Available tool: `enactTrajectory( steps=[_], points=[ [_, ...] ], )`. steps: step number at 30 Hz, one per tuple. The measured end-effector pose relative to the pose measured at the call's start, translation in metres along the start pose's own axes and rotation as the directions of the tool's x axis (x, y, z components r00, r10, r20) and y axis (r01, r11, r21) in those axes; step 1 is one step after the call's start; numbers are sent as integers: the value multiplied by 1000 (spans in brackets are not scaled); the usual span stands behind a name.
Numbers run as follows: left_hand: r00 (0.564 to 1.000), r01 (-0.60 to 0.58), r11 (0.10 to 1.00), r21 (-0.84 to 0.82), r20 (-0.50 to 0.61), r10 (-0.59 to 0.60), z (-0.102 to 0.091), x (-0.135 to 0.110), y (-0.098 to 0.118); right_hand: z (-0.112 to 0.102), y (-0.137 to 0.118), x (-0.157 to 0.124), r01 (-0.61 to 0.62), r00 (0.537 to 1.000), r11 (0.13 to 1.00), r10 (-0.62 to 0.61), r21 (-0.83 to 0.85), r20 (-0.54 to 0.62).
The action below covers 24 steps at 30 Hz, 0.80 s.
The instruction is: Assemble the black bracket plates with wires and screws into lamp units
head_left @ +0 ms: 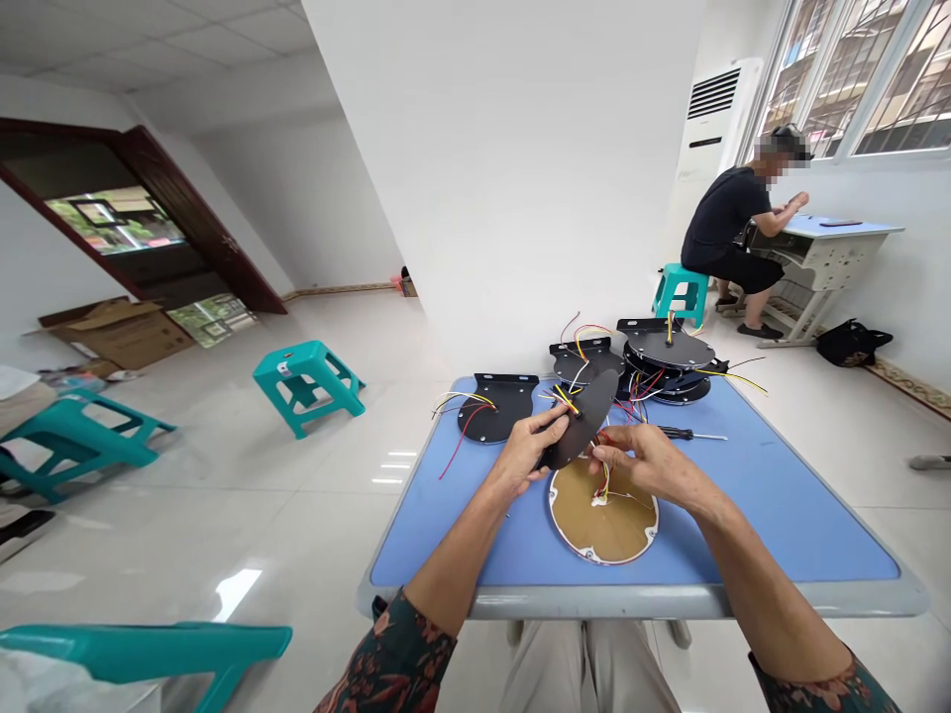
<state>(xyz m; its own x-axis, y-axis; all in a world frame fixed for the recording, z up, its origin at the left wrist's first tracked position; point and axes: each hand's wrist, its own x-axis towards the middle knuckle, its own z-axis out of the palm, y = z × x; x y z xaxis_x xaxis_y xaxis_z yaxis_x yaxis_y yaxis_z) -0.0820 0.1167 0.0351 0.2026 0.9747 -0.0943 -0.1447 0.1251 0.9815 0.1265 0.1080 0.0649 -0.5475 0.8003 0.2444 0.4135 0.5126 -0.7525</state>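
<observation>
My left hand (pixel 529 451) grips a round black plate (pixel 592 404) by its edge and holds it tilted above the table. Yellow and dark wires (pixel 566 398) poke out through the plate's middle. Close to the plate's underside, my right hand (pixel 643 460) pinches thin coloured wires (pixel 603 475) between thumb and fingers. Those wires rise from the centre of a tan disc (pixel 620 525) with a white rim, which lies flat on the blue table just below both hands.
On the blue table (pixel 773 525), another black plate with wires (pixel 507 414) lies at the left. Several more plates (pixel 673 349) are stacked at the back right, near a screwdriver (pixel 694 435). Green stools (pixel 308 376) stand on the floor. A person (pixel 732 213) sits at a desk behind.
</observation>
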Motion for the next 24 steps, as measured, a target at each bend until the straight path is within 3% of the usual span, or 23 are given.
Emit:
enactTrajectory(
  steps=[6, 10, 14, 17, 20, 22, 24],
  points=[
    [1000, -3, 997, 74, -19, 5, 1, -2, 1, 7, -6, 0, 94, 995, 994, -93, -47, 18],
    [1000, 17, 991, 132, 16, -20, 1, -2, 0, 16, 4, 2, 145, 988, 986, -149, -84, -49],
    [998, 57, 980, 191, -20, -54, 0, -1, -2, 22, 17, 4, 201, 963, 971, -220, -126, -154],
    [998, 67, 979, 195, -16, -65, -2, -1, -1, 15, 21, 3, 176, 972, 978, -191, -111, -137],
    [997, 75, 979, 188, -19, -73, -3, -2, 1, -7, 22, 1, 120, 991, 993, -120, -12, -67],
    [996, 84, 980, 178, -30, -80, -5, -2, 2, -23, 21, -2, 83, 983, 994, -70, 71, -168],
    [996, 87, 981, 173, -39, -81, -5, -2, 2, -34, 14, -4, 67, 921, 996, -37, 63, -389]
  ],
)
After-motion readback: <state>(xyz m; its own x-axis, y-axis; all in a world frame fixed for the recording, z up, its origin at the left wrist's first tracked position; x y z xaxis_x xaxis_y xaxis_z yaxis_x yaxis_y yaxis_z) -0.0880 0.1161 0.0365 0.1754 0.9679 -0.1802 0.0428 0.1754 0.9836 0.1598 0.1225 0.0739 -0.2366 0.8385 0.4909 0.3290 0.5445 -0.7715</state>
